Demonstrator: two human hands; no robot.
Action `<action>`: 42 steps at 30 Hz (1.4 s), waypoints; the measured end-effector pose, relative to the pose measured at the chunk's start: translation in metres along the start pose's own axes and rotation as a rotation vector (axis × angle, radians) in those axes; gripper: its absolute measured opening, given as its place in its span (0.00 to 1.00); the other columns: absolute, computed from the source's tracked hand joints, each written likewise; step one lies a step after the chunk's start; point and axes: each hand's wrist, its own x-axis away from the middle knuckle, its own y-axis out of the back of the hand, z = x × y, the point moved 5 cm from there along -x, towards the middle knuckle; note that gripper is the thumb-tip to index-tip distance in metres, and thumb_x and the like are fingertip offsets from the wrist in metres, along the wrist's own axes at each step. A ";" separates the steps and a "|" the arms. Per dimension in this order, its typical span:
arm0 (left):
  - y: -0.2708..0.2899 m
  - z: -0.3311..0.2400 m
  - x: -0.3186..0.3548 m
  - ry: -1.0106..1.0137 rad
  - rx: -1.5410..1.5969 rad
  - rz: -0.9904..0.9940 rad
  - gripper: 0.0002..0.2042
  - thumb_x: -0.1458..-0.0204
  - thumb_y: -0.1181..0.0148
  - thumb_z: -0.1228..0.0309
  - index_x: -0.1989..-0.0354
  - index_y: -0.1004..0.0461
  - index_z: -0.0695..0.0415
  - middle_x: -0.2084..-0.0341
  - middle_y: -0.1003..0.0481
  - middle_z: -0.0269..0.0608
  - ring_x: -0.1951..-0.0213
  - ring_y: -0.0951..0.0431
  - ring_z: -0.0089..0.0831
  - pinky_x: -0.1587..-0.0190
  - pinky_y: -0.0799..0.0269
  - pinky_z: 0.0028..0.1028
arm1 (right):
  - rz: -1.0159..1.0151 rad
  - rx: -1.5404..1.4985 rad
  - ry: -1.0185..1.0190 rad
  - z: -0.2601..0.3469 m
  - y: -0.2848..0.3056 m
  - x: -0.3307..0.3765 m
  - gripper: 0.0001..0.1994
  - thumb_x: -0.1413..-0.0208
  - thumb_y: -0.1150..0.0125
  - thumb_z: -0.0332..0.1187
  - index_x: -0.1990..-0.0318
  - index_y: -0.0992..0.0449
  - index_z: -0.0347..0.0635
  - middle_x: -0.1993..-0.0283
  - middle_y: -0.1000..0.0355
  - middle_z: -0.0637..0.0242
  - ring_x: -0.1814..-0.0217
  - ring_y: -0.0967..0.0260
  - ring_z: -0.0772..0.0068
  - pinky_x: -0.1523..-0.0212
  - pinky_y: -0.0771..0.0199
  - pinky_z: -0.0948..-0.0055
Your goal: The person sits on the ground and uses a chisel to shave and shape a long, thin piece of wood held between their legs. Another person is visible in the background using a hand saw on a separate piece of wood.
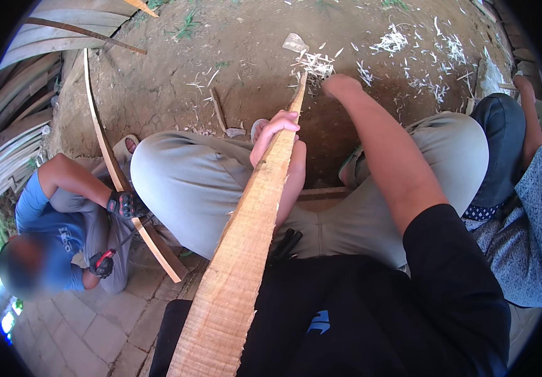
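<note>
A long, pale wooden strip (236,270) with rough, splintered edges runs from the bottom of the view up between my knees, narrowing to a tip. Near its narrow part, my left hand (277,133) wraps its fingers round it. Beyond the tip, to the right, my right hand (342,87) is curled at the end of my outstretched arm. Its fingers are mostly hidden, and whatever they hold cannot be made out. Wood shavings (316,65) lie on the dirt beside the tip. Two black handle-like pieces (285,246) rest at my lap, partly behind the strip.
At left, a person in black gloves (122,204) sits with a curved wooden strip (98,129) and a small red object (105,256). Another person's patterned garment (503,248) is close at right. More shavings (391,41) litter the dirt. Stacked boards (16,125) line the left side.
</note>
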 end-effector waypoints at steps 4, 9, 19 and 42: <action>-0.004 -0.015 0.001 0.068 -0.031 -0.036 0.13 0.48 0.47 0.88 0.57 0.32 0.56 0.48 0.27 0.42 0.43 0.29 0.31 0.39 0.39 0.26 | 0.107 0.063 -0.014 -0.003 0.008 0.008 0.19 0.44 0.48 0.32 0.45 0.22 0.47 0.39 0.27 0.58 0.36 0.30 0.55 0.41 0.28 0.59; -0.006 -0.020 0.001 0.040 0.048 -0.161 0.19 0.61 0.48 0.93 0.61 0.30 0.57 0.55 0.23 0.44 0.59 0.31 0.32 0.50 0.35 0.25 | 0.140 0.014 0.054 -0.007 0.012 0.023 0.11 0.49 0.48 0.29 0.62 0.21 0.37 0.60 0.24 0.55 0.59 0.27 0.59 0.58 0.27 0.60; -0.009 -0.023 0.005 0.154 0.031 -0.074 0.14 0.47 0.47 0.87 0.56 0.31 0.55 0.45 0.28 0.41 0.43 0.30 0.31 0.42 0.36 0.28 | 0.159 0.005 0.007 -0.002 0.036 0.058 0.19 0.49 0.48 0.29 0.49 0.20 0.43 0.43 0.24 0.56 0.40 0.27 0.52 0.43 0.27 0.58; -0.005 -0.020 0.004 0.170 0.047 -0.087 0.13 0.47 0.47 0.87 0.57 0.33 0.56 0.46 0.28 0.42 0.41 0.31 0.32 0.39 0.40 0.27 | 0.005 -0.022 -0.017 0.014 0.009 0.065 0.19 0.43 0.46 0.32 0.45 0.22 0.42 0.39 0.27 0.58 0.37 0.29 0.55 0.41 0.26 0.60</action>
